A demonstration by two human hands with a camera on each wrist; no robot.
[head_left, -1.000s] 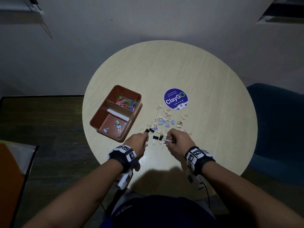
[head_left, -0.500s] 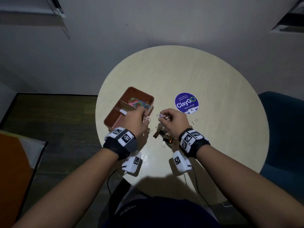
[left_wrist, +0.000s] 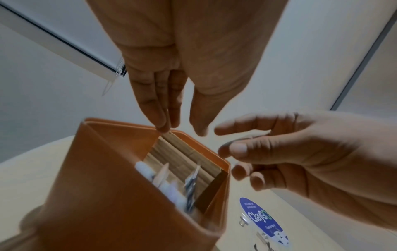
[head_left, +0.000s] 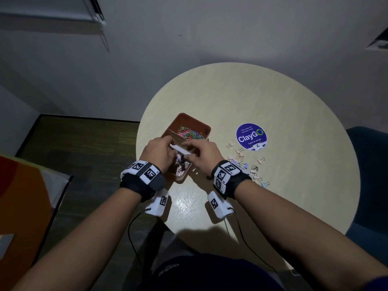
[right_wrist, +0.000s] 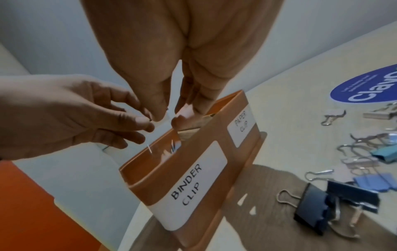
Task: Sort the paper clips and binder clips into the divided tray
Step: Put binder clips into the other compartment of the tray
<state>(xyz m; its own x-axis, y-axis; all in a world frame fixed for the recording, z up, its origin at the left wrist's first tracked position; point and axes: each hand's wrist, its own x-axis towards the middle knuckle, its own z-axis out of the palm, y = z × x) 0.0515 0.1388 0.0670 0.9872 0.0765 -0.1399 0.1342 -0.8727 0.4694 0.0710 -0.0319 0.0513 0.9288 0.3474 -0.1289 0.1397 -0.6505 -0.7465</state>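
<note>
With both hands [head_left: 180,157] loose above the tray [right_wrist: 193,183], let your clips fall only into its binder-clip half.

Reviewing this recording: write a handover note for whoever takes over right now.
Left hand and right hand: both open over the near compartment of the tray, labelled BINDER CLIP, with nothing visibly held.
Blurred clips are inside that compartment.
Done: coloured paper clips sit in the far compartment.
Left: many binder clips scattered on the table right of the tray, near the ClayGo sticker.
</note>
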